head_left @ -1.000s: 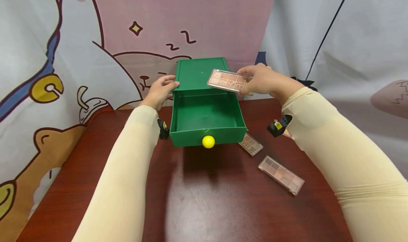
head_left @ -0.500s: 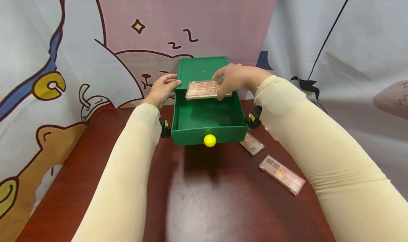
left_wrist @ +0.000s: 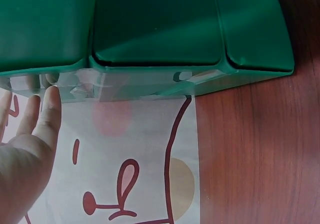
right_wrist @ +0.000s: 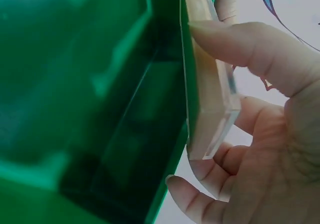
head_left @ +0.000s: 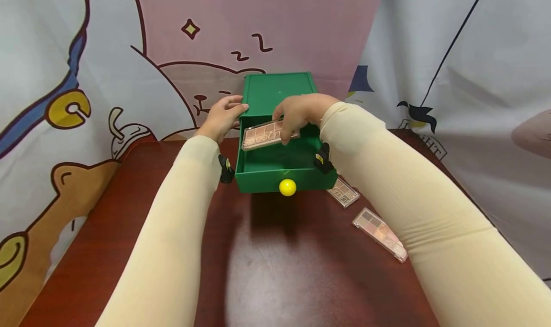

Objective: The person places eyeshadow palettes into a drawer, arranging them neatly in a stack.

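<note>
A green drawer box [head_left: 275, 89] stands at the back of the table, its drawer [head_left: 260, 181] pulled out and a yellow ball knob [head_left: 287, 187] on the front. My right hand [head_left: 301, 113] pinches a clear-lidded eyeshadow palette [head_left: 261, 136] between thumb and fingers, tilted over the drawer's left rear part. In the right wrist view the thumb lies across one face of the palette [right_wrist: 207, 99]. Against the box's left side, my left hand [head_left: 221, 119] rests with its fingers extended; the left wrist view shows its fingertips [left_wrist: 51, 96] touching that green wall.
Two more eyeshadow palettes lie on the table right of the drawer: one [head_left: 344, 193] partly under its corner, the other [head_left: 380, 234] nearer, partly covered by my right sleeve. A cartoon-printed curtain [head_left: 301, 26] hangs behind the dark red table [head_left: 150, 222].
My right hand has carried the palette left and down from beside the box to over the drawer. My left hand has stayed at the box's left side.
</note>
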`<state>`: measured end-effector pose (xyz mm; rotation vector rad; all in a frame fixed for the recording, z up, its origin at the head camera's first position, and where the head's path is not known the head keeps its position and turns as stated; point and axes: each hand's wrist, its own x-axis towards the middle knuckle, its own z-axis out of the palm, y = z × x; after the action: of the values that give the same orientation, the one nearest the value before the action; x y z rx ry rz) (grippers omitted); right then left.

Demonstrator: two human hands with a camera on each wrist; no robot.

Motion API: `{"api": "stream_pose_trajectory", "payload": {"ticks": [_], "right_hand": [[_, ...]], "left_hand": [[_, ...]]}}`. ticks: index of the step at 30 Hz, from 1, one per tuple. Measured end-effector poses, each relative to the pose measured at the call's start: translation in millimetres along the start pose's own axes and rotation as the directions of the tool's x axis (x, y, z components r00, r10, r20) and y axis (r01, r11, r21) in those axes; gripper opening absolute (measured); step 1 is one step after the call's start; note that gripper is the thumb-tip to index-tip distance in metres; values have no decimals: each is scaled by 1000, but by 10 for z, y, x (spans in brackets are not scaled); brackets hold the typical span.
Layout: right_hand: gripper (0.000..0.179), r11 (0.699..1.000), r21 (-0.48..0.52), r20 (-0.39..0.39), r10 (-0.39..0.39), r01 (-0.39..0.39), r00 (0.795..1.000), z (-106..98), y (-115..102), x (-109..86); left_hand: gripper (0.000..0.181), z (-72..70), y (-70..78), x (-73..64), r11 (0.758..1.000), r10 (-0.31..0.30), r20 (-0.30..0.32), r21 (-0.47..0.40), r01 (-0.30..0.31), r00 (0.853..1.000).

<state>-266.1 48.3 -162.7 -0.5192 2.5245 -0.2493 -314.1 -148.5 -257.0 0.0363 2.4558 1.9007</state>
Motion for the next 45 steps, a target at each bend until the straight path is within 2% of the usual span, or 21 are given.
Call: {"api": "stream_pose_trajectory", "payload": {"ticks": [6, 17, 27, 30, 33, 36, 39, 42, 44, 45], "right_hand": [[75, 1000, -28, 37, -8, 9, 999, -10, 38, 42], [73, 984, -176, 112, 23, -3, 993, 40, -5, 82], [71, 952, -306, 50, 46, -28, 998, 90, -52, 88], [69, 954, -297, 22, 45, -37, 999, 66, -59, 94], [70, 971, -237, 1, 16, -15, 1000, 20, -18, 81], [70, 994, -100, -13, -40, 38, 999, -34, 64, 33], [70, 993, 64, -36, -97, 99, 995, -73, 191, -30], [71, 956, 232, -84, -164, 179, 983, -83, 361, -97], [70, 911, 334, -134, -210, 244, 968, -60, 501, -143], [70, 878, 390, -161, -230, 276, 960, -40, 573, -167]], "left_hand": [[50, 1, -2, 7, 1000, 4, 4, 2, -4, 1000], [49, 3, 3, -7, 1000, -4, -7, -8, 4, 1000], [49, -4, -3, -41, 1000, 9, 2, 18, -9, 1000], [49, -7, -2, -40, 1000, 13, 3, 12, -13, 1000], [49, 1, -11, -31, 1000, 14, 4, 4, -14, 1000], [49, 4, -20, -21, 1000, 19, 6, -1, -19, 1000], [49, 1, -23, -20, 1000, 23, 7, -1, -23, 1000], [49, -6, -17, -27, 1000, 25, 3, -5, -25, 1000], [49, 2, -21, -26, 1000, 25, 0, -14, -25, 1000], [49, 5, -24, -24, 1000, 25, -2, -19, -25, 1000]]}}
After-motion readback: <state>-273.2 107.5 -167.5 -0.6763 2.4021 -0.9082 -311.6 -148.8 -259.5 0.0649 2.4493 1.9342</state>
